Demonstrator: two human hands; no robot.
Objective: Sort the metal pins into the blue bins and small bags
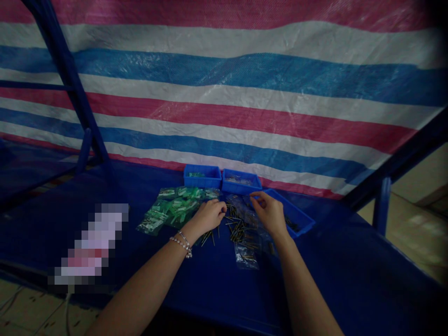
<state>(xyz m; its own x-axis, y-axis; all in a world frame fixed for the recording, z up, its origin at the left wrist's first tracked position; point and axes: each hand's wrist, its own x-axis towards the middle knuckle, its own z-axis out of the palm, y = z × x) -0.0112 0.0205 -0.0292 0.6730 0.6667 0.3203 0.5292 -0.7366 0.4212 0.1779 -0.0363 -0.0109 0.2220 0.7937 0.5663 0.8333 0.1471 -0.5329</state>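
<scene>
My left hand (211, 214), with bracelets at its wrist, is closed, fingers curled, between green-and-clear plastic packets (180, 205) and a loose pile of thin metal rods (240, 231). Whatever it grips is hidden. To the right, my right hand (270, 213) is pinched, thumb close to forefinger, above the rods and in front of a long blue bin (303, 217). Anything between these fingertips is too small to make out. Nearest me lies a clear plastic bag (247, 257) with a few rods in or on it.
Two small blue bins, a left one (203, 181) and a right one (242, 187), stand at the back with small items inside. A blurred pale object (93, 245) with a cord lies left on the blue table (210, 289). Blue frame posts (75, 88) and a striped sheet (224, 70) bound the space.
</scene>
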